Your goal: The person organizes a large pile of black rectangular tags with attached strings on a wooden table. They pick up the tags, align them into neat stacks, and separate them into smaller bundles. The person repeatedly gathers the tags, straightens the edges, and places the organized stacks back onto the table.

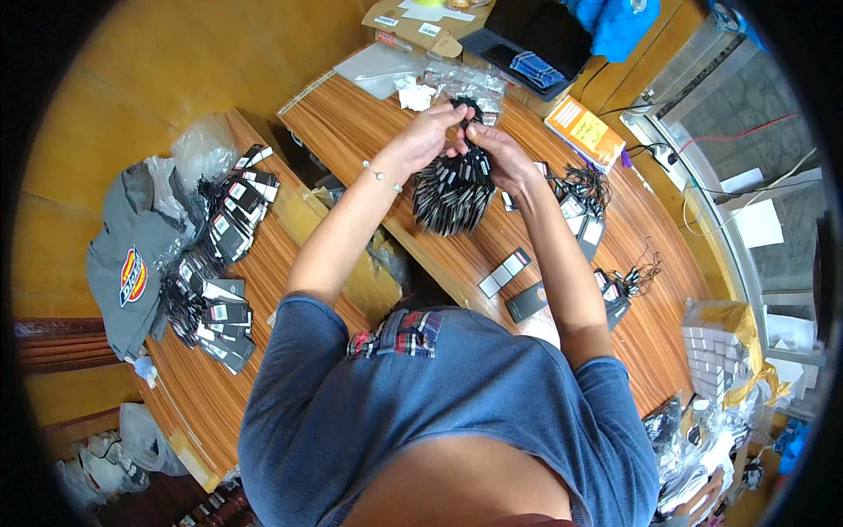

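Black bundle of thin cords with glossy, slender ends (454, 195) is lying directly below the grip, its gathered top running up between the fingertips and its loose ends fanning toward the wearer. From my remote seat I am seeing the bare left hand (428, 139) pinching that top from the left, while the bare right hand (500, 156) is pressing thumb and fingers onto it from the right. The fingertips are nearly meeting, so I am not making out which cords each hand is holding, nor whether the lower ends are resting on the brown wood-grain table (351, 123).

For good handling, I am favouring a firm left pinch near the gathered top and a lighter right touch, since cords this fine are probably inviting tangles; I am also wanting the loose ends hanging parallel, clear of both palms.

Right of the grip, past the right forearm, black-and-white rectangular card tags with dark cords (590, 230) are lying in a pile. Just beyond the grip, a crumpled clear plastic bag (465, 77) is sitting, and I am judging it worth avoiding.
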Demonstrator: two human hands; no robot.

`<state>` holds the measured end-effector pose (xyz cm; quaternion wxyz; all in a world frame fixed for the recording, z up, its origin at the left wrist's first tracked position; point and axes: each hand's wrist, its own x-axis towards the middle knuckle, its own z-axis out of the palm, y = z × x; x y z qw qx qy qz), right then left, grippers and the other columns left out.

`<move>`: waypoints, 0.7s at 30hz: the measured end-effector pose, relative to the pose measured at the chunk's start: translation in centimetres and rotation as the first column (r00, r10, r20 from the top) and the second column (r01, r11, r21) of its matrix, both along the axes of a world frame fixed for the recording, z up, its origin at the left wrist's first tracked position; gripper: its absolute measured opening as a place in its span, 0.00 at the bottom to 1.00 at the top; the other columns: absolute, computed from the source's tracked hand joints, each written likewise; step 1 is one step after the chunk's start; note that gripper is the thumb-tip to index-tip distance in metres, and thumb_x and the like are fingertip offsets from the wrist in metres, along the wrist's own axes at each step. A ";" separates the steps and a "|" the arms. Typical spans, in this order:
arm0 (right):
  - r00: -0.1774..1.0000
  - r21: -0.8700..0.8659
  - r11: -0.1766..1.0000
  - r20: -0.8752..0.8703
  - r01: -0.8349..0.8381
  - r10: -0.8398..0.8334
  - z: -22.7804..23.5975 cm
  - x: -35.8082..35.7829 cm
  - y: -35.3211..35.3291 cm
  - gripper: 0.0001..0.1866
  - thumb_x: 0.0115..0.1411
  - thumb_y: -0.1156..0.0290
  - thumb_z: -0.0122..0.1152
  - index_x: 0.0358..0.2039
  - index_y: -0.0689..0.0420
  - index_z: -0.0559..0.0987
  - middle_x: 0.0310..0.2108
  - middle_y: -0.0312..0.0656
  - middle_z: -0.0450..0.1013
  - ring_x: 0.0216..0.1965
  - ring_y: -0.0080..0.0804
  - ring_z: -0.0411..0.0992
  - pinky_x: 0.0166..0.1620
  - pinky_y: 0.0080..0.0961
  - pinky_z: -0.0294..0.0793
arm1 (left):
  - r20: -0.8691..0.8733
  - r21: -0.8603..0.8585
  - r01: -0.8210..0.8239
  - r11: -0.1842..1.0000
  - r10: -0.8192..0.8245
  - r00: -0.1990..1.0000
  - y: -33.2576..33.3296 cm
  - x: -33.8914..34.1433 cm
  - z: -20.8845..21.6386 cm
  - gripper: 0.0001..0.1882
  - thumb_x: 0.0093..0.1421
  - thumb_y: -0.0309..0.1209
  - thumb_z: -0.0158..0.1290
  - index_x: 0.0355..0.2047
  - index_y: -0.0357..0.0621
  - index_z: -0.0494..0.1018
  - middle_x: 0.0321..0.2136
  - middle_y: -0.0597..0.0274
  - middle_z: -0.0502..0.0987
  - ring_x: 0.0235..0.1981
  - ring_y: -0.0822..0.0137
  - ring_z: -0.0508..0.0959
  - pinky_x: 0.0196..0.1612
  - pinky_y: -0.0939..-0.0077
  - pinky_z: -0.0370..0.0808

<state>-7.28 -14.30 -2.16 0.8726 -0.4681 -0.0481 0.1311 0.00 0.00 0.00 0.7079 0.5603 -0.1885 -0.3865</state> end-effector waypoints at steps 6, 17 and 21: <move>0.989 -0.056 0.995 -0.116 0.083 -0.089 -0.2 -0.2 1.7 0.06 0.57 0.70 0.45 0.28 0.58 0.69 0.22 0.35 0.68 0.27 0.25 0.69 0.35 0.18 0.69 | -0.352 -0.277 0.067 0.958 -0.166 0.921 1.3 1.1 -2.9 0.11 0.59 0.43 0.40 0.29 0.51 0.64 0.28 0.62 0.70 0.24 0.66 0.68 0.25 0.77 0.63; 0.993 -0.443 0.891 -0.098 -0.102 0.065 0.8 1.5 1.2 0.09 0.58 0.71 0.43 0.26 0.62 0.69 0.21 0.39 0.68 0.27 0.31 0.71 0.35 0.22 0.71 | -0.349 -0.060 -0.839 0.541 0.776 0.526 4.9 2.5 -7.0 0.11 0.56 0.32 0.46 0.37 0.40 0.67 0.38 0.55 0.70 0.44 0.57 0.68 0.51 0.58 0.61; 0.983 -0.515 0.837 -0.096 -0.183 0.156 0.8 2.1 1.1 0.09 0.57 0.71 0.43 0.26 0.63 0.70 0.22 0.41 0.69 0.28 0.31 0.72 0.37 0.22 0.71 | 0.789 -0.370 -0.425 0.826 0.521 0.325 5.4 1.0 -3.8 0.11 0.54 0.28 0.50 0.38 0.40 0.70 0.39 0.59 0.71 0.45 0.67 0.68 0.49 0.74 0.63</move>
